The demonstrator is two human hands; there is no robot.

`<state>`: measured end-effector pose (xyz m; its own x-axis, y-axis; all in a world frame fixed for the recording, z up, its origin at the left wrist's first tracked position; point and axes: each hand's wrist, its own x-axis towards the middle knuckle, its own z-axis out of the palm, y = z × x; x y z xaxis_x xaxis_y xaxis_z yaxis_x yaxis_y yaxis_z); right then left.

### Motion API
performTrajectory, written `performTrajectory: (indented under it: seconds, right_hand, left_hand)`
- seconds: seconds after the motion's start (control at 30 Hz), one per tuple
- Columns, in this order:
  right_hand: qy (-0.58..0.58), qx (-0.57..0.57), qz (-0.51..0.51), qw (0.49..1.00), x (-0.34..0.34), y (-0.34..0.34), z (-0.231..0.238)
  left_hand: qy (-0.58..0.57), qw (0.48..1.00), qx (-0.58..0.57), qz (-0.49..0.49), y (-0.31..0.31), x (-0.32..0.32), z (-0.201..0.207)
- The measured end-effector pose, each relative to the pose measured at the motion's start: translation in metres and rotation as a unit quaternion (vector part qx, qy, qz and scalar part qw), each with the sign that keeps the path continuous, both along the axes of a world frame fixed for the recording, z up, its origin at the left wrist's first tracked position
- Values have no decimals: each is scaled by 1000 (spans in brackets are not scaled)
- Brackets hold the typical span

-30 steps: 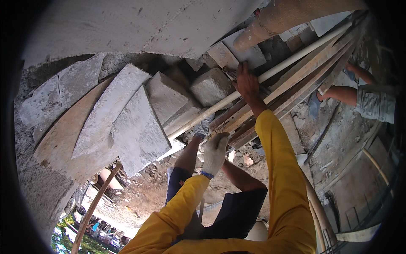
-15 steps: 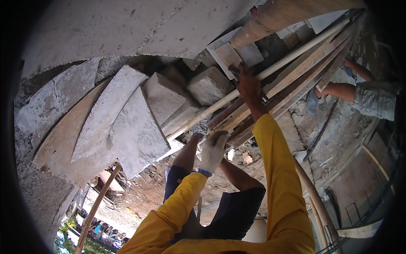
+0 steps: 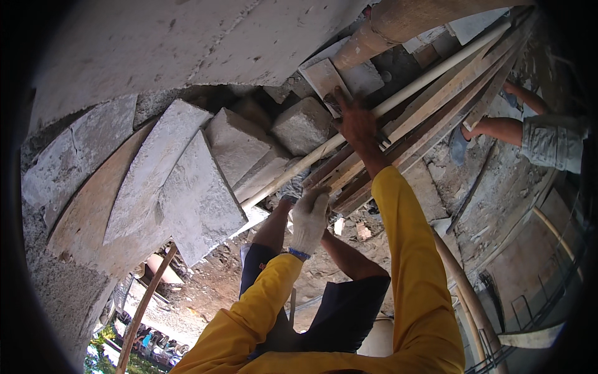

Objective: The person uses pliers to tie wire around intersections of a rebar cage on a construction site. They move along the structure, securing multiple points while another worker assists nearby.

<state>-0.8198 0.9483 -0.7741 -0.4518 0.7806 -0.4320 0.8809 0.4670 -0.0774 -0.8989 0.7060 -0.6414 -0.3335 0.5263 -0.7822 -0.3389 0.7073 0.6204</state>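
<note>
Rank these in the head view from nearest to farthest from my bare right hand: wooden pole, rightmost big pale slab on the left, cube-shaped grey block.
1. Cube-shaped grey block: just left of the right hand.
2. Pale slab: farther left and lower in the picture.
3. Wooden pole: at lower left, below the slab.

Brownish slab [image 3: 324,75] (rectangular) near long wooden planks [image 3: 430,109]

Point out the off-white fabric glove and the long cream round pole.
Off-white fabric glove [image 3: 309,222], head view: its visible middle.
Long cream round pole [image 3: 431,78], head view: upper stretch of its shaft.
</note>
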Motion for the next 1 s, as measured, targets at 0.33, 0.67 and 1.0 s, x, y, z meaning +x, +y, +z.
performTrajectory:
  seconds: [0.33,0.67,1.0]
  right_hand:
    - [107,21,-68,992,-17,-48,11]
    - [91,-28,-181,979,-83,-20,-13]
    - [353,-212,-230,882,-14,12,-15]
  left_hand:
    - [-10,997,-43,68,4,4,9]
    - [-34,994,-29,96,2,4,6]
    - [-43,994,-43,90,11,-12,12]
